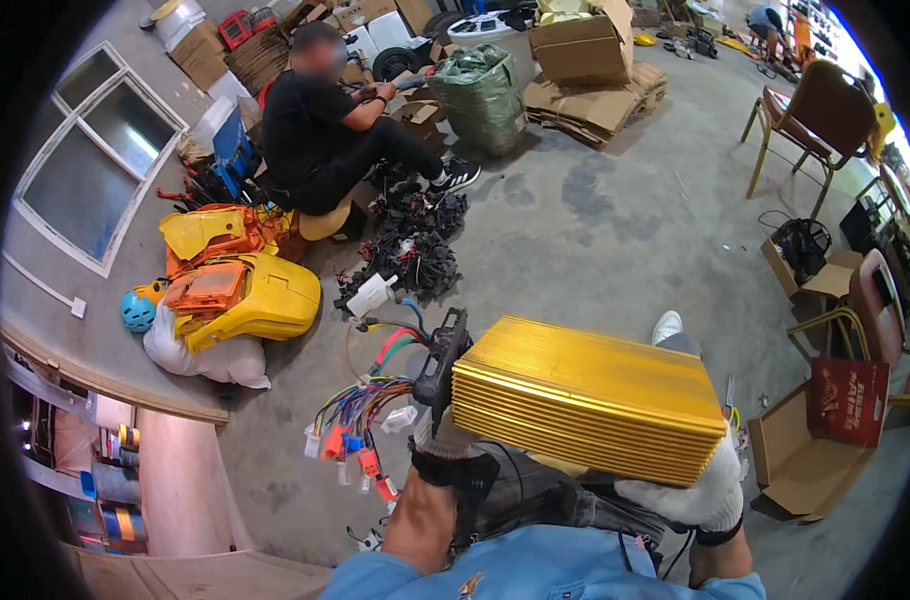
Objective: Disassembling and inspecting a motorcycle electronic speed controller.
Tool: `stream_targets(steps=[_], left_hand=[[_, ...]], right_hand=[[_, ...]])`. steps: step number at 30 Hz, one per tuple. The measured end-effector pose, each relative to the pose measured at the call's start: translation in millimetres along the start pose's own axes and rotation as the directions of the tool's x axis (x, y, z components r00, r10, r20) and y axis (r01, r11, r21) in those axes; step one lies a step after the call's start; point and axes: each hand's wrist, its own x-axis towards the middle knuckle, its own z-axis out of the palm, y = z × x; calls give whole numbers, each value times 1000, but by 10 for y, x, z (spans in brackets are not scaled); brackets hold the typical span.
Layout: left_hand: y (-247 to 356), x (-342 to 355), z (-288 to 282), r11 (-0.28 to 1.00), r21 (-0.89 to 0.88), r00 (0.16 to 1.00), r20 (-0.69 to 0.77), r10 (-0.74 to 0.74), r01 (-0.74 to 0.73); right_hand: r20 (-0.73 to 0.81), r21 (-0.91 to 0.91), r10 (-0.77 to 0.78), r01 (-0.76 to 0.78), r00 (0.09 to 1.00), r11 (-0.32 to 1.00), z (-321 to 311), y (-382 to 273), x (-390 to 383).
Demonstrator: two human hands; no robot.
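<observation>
A gold finned metal box [585, 395], with a black end plate [440, 355] and a bundle of coloured wires and plugs [355, 440], is held above my lap. My left hand [437, 440], in a pale glove and mostly hidden, grips its left end by the plate. My right hand [700, 480], in a white glove, holds the right end from beneath and the side. My forearms come up from the lower edge, with black bands at both wrists.
A person [315, 130] sits among yellow plastic shells [255, 300], black wire piles [405, 240], a green sack [475, 100] and cardboard [575, 115]. An open box [800, 450] and chairs [805, 130] are at the right, a wooden ledge [175, 390] at the left. People [765, 30] work far back.
</observation>
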Motion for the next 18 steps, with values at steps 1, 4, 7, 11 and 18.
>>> stream_targets(steps=[1, 4, 7, 11, 18], left_hand=[[5, -13, 42, 999, 51, 1000, 3, -10, 9], [-12, -41, 64, 995, 93, 998, 63, 30, -36], [-13, -12, 101, 999, -17, 996, 82, 35, -34], [-33, 121, 209, 998, -67, 990, 138, 17, -8], [-3, 71, 67, 1000, -8, 996, 86, -13, 14]], right_hand=[[-5, -16, -34, 34, 999, 999, 14, -6, 0], [-33, 47, -59, 60, 998, 997, 25, 12, 6], [-60, 11, -82, 82, 995, 997, 16, 9, 26], [-30, 151, 15, -11, 999, 989, -46, -33, 79], [43, -115, -69, 74, 997, 991, -101, -53, 102]])
